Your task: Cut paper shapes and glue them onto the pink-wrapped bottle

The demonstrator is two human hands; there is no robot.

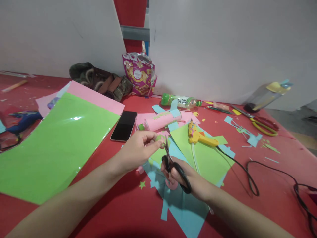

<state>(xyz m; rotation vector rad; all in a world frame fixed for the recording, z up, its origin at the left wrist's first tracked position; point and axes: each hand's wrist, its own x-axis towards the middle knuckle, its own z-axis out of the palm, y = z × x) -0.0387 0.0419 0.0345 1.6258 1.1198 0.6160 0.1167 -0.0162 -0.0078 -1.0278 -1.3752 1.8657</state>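
My left hand (138, 148) pinches a small green piece of paper (161, 138) between thumb and fingers. My right hand (189, 175) is wrapped around the black handles of a pair of scissors (183, 175). Their narrow blades point up beside the left fingertips, close to the green piece; whether they touch it I cannot tell. Below both hands lie blue paper (189, 211), strips and small cutouts, among them a green star (142, 185). A pink ring (171, 183) shows partly behind the scissors.
A yellow glue gun (201, 138) with a trailing black cord rests on green paper to the right. Left are a phone (124, 126) and large green sheets (66, 142). Behind lie a pink-wrapped bottle (160, 120), a green-capped bottle (182, 100), and larger scissors (262, 125). A blue glue gun (23, 122) is far left.
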